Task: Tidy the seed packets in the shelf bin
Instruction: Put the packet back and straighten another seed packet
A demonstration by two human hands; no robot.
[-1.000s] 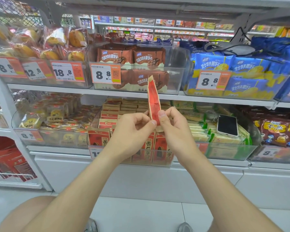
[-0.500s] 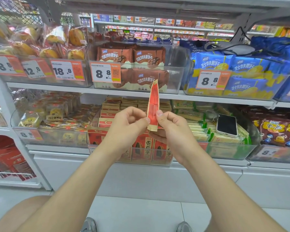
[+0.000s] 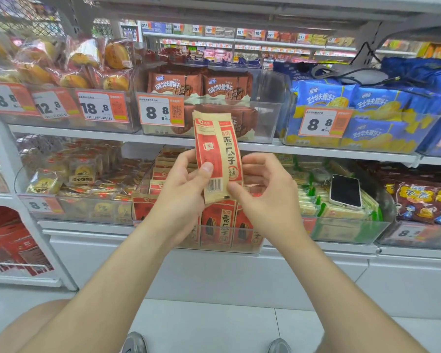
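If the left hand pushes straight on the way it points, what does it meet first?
Probably the stacked seed packets in the clear bin behind the held packet, judging by the left hand; depth is unclear.

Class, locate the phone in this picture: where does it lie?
The phone lies screen-up on the green-and-cream packets in the lower-shelf clear bin, right of the right hand.

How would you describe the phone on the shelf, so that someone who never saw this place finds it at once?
Look at the lower shelf, at the clear bin to the right of the red seed packets. The phone lies on top of the green-and-yellow packets there, dark screen up. It is the only item there that is not a snack packet.
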